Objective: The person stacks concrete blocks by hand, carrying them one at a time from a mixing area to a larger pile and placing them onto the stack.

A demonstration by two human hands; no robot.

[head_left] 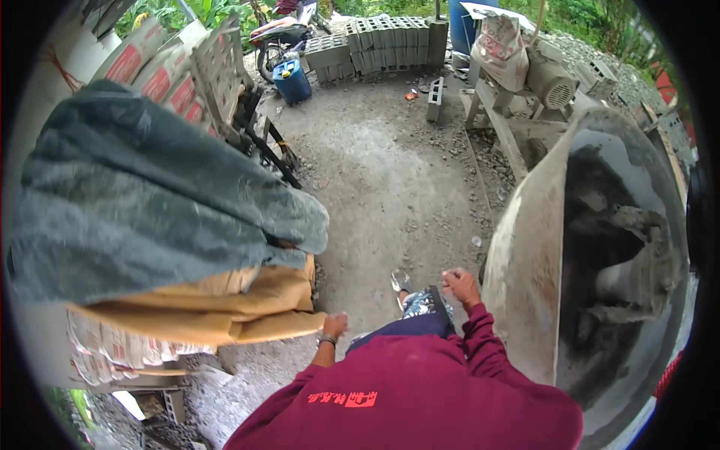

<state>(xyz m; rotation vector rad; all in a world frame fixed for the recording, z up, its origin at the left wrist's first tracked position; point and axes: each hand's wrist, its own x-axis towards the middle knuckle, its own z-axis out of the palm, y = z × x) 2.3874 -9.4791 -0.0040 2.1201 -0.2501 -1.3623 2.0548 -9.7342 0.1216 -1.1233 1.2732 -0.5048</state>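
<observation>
My left hand (335, 325) hangs low with its fingers loosely curled. It is right beside the corner of a tan sheet (274, 300), and the picture does not show clearly whether they touch. A dusty dark green tarp (150, 199) lies over that sheet, covering a stack of bags. My right hand (460, 286) is raised in front of me, fingers bent in and nothing visible in them. It is nearest to the pale outer wall of a large mixer drum (525, 277), apart from it. Wet grey residue coats the inside of the drum and its blades (637, 277).
Printed bags (161, 75) stand upright at far left, more (97, 349) below the sheet. A blue container (292, 81), a motorcycle (279, 41) and stacked hollow blocks (386, 41) are at the back. A single block (435, 101) stands on gritty ground. A motor (553, 82) sits behind the drum.
</observation>
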